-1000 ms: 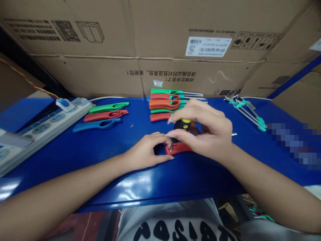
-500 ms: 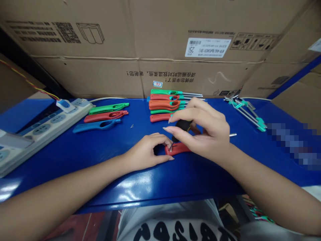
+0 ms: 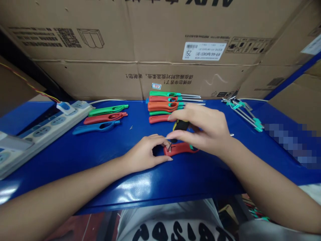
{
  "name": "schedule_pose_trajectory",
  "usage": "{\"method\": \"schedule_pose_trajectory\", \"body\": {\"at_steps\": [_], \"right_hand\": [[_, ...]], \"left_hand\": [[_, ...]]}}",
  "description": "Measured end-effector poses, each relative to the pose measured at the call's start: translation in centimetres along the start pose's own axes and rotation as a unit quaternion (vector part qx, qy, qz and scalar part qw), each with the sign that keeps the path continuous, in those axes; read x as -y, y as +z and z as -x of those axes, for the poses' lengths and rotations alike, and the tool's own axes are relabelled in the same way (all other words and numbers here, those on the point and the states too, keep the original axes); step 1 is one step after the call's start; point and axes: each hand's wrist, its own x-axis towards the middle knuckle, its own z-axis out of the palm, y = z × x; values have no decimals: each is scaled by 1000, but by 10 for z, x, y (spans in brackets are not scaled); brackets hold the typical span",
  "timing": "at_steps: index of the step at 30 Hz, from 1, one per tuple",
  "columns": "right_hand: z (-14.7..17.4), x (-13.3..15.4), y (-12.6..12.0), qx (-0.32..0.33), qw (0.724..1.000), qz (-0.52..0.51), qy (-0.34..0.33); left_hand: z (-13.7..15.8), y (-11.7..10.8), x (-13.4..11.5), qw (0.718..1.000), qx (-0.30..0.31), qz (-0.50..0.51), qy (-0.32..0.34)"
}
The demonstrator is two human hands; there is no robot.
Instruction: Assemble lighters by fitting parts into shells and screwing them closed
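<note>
A red stick lighter (image 3: 179,148) lies flat on the blue table, its handle end to the left. My left hand (image 3: 147,152) is closed around that end, thumb in front and fingers behind. In my right hand (image 3: 207,129) is a screwdriver (image 3: 181,125) with a black and yellow handle, gripped between thumb and fingers. Its shaft slants down to the left end of the red lighter, beside my left fingertips. Several small screws (image 3: 131,127) lie to the left of the hands. My right hand hides part of the lighter's metal tube.
Several assembled lighters (image 3: 163,106) are stacked behind my hands. Green, red and blue handle shells (image 3: 107,117) lie at left beside a white power strip (image 3: 47,129). Metal tubes with green parts (image 3: 247,113) are at right. A cardboard sheet (image 3: 100,78) stands along the back.
My right fingers have closed in on the screwdriver handle and the hand sits slightly lower. More of the red lighter shows. My left hand stays on the lighter's end.
</note>
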Motion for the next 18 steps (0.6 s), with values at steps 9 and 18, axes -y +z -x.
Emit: {"method": "schedule_pose_trajectory", "body": {"at_steps": [9, 18], "right_hand": [[-2, 9, -1, 17, 997, -74, 25], [-1, 14, 3, 31, 987, -141, 75]], "left_hand": [[1, 1, -4, 1000, -8, -16, -20], [3, 3, -7, 999, -6, -23, -35]]}}
